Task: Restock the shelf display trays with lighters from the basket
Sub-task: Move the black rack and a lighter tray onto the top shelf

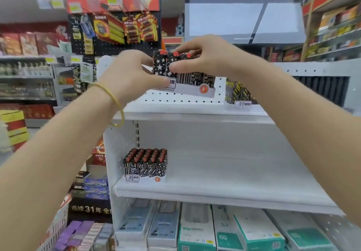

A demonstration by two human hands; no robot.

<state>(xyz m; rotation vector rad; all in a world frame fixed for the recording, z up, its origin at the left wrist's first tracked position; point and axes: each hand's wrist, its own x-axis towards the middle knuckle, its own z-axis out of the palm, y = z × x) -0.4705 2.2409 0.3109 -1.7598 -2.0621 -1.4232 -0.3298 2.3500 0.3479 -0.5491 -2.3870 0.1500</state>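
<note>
Black lighters [166,63] with red caps, a small bunch in star and diamond prints, are held between both hands just above the display tray [195,89] on the top shelf [175,108]. The left hand [132,75] wraps the bunch from the left, thumb low near the tray's front label. The right hand [205,57] pinches it from the top and right, thumb on the front face. Both grip the same bunch, and neither is free.

The tray already has a row of lighters on its right side. The left end looks like the gap to fill, but the hands hide most of it.

The step in hand is probably seating the bunch. To do it well:
- Keep caps up and bodies upright.
- Lower straight down, not at a slant.
- Let the bases find the slots before letting go.
- Let one hand steady the tray front, since it looks light and could slide back.
- Don't knock the neighbouring row.

The second tray [145,164] on the middle shelf [214,190] looks full. The basket [58,229] sits near left, low in view, with blurred purple and pink items inside.
</note>
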